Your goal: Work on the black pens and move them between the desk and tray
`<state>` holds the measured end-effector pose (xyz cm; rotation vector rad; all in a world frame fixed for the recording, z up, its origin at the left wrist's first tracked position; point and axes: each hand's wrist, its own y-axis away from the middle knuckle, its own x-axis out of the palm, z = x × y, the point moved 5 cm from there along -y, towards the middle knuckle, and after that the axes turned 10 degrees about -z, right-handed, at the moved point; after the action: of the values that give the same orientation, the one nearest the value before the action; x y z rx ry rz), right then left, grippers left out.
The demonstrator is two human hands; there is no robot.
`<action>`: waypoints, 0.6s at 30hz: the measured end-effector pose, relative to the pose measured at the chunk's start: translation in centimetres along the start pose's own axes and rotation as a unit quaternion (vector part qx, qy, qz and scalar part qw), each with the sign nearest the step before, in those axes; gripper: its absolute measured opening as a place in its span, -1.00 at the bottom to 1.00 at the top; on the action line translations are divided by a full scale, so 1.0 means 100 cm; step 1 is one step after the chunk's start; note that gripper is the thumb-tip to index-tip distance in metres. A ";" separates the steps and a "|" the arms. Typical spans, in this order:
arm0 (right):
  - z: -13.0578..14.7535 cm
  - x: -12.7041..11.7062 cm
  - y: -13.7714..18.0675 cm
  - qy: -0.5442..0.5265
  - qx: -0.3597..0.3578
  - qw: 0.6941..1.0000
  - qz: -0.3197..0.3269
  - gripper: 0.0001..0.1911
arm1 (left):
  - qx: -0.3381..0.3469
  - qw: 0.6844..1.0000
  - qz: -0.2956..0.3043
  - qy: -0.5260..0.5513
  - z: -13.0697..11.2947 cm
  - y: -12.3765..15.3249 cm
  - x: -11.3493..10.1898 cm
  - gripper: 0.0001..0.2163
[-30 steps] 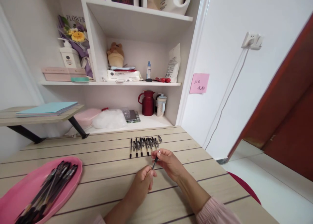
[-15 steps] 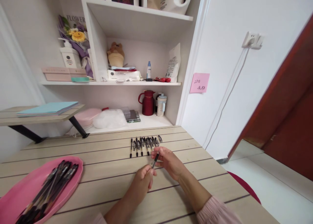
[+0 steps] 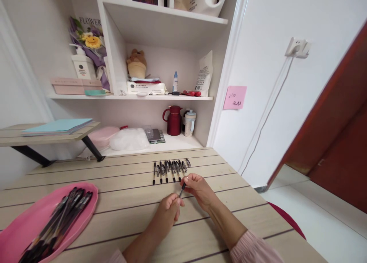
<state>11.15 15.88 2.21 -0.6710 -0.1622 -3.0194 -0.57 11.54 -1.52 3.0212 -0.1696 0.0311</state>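
A pen (image 3: 182,190) with a black grip slants up between my two hands above the table. My left hand (image 3: 169,208) is closed around its lower end, thumb on top. At the upper end, my right hand (image 3: 198,188) pinches the pen near its tip with thumb and forefinger; a small shiny bit shows at the fingertips, too small to make out. Just beyond my hands lies a row of black pens (image 3: 166,173) side by side, with loose pen caps (image 3: 158,170) set among them. One more cap (image 3: 188,163) lies at the row's right end.
A pink tray (image 3: 93,205) holding several capped pens (image 3: 61,221) stands at the left. A small raised shelf (image 3: 77,135) with blue paper (image 3: 59,126) is behind it. At the back, a red jug (image 3: 173,120) and a cup (image 3: 189,124) stand in the shelf unit.
The fingers of my right hand have drawn in closer around the pen's upper end. My left hand keeps its hold in about the same place.
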 end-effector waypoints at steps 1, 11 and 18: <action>0.000 0.000 0.000 0.002 0.006 1.000 0.001 -0.73 | 0.000 1.000 -0.001 -0.001 0.000 0.000 0.000 -0.78; 0.000 -0.002 -0.002 -0.007 0.011 1.000 0.015 -0.77 | 0.000 1.000 -0.004 0.001 -0.001 0.002 0.000 -0.76; 0.000 -0.002 -0.001 0.017 -0.013 0.999 0.032 -0.77 | -0.016 1.000 -0.004 0.013 -0.001 0.001 0.000 -0.77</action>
<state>11.29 15.95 2.11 -0.6127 -0.0981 -2.9737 -0.59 11.48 -1.37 2.9888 -0.1549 0.0666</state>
